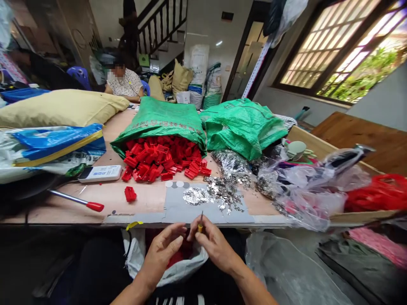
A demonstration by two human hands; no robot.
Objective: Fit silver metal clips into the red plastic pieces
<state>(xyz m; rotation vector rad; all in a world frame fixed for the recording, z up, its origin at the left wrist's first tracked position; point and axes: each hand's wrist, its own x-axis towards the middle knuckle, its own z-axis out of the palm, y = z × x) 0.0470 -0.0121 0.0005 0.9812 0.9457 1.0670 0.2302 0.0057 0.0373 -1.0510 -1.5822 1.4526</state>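
My right hand (214, 243) is closed around a small screwdriver-like tool (200, 228) with a yellow handle and a thin metal shaft pointing up. Just left of it my left hand (162, 252) has its fingers curved and apart, with nothing visible in them. Both hands are over an open white sack (182, 273) in my lap, with red contents showing inside. On the table edge ahead lies a grey sheet (176, 207) bearing a heap of small shiny metal plates (195, 196). A single red plastic piece (130, 194) sits to the left.
A green sack (168, 116) spills many red plastic pieces (155, 159) onto the table. To the right are another green sack (241, 123) and clear plastic bags (299, 190). A red-tipped lever (94, 206) and a white device (101, 173) lie left. A person (125, 84) sits beyond.
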